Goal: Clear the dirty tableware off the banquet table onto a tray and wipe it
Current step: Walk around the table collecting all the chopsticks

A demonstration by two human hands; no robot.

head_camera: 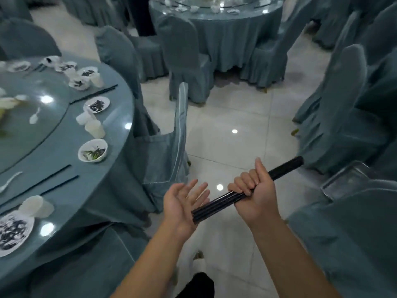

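My right hand (254, 190) is shut around a bundle of black chopsticks (217, 206), held over the floor to the right of the banquet table (116, 117). My left hand (183, 203) is open, its palm against the bundle's lower end. On the table lie a dirty bowl (92, 150), a small dirty plate (96, 104), a larger plate (12, 233), plastic cups (94, 128), a white spoon (8, 181) and loose black chopsticks (58, 186). A metal tray (352, 179) rests on a covered chair at right.
Covered chairs stand around: one (169, 147) pushed against the table just ahead of my hands, others at right (343, 117) and behind. A second set table (217, 24) stands further back. A glass turntable (32, 130) covers the table's centre. Tiled floor lies between.
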